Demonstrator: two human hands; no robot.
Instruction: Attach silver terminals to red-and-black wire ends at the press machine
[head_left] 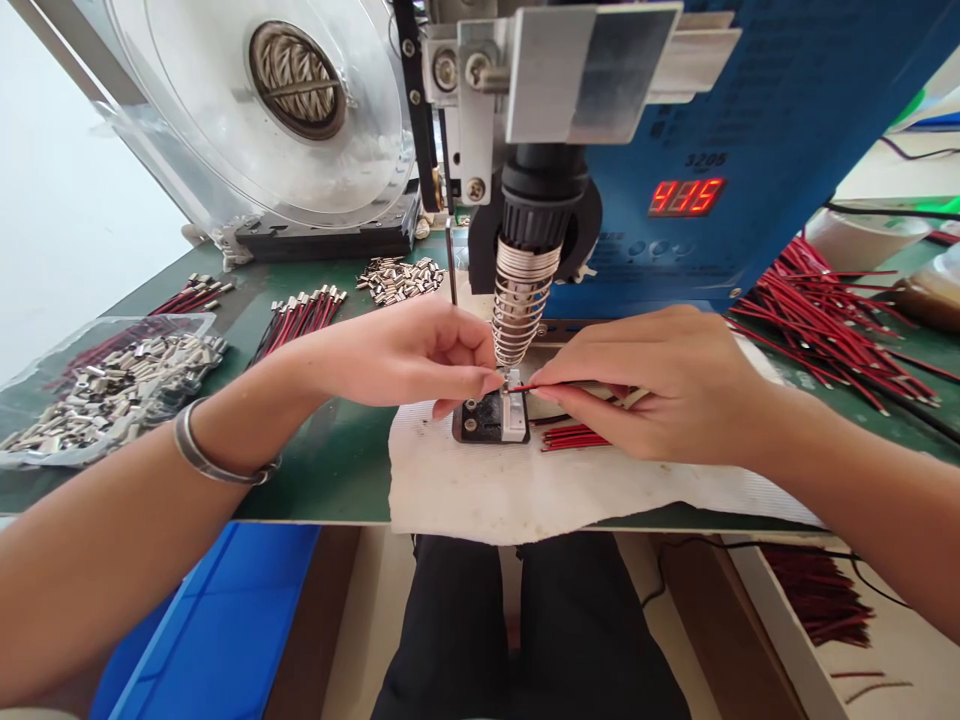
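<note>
My left hand [409, 355] is pinched shut at the small black and metal fixture [491, 418] under the soldering head [525, 300]; what its fingertips press there is too small to name. My right hand [652, 385] pinches a thin red wire [523, 387] whose tip reaches the fixture from the right. The two sets of fingertips nearly meet below the coiled spring of the soldering head. A few cut red wires [574, 437] lie on the white cloth [525, 490] just under my right hand.
A blue machine [750, 150] with a red digit display [686, 196] stands behind. A clear solder reel [292, 90] is at the upper left. Metal terminals fill a plastic tray [105, 385]; loose ones [397, 278] and finished wires [300, 312] lie nearby. A red wire pile [825, 320] sits right.
</note>
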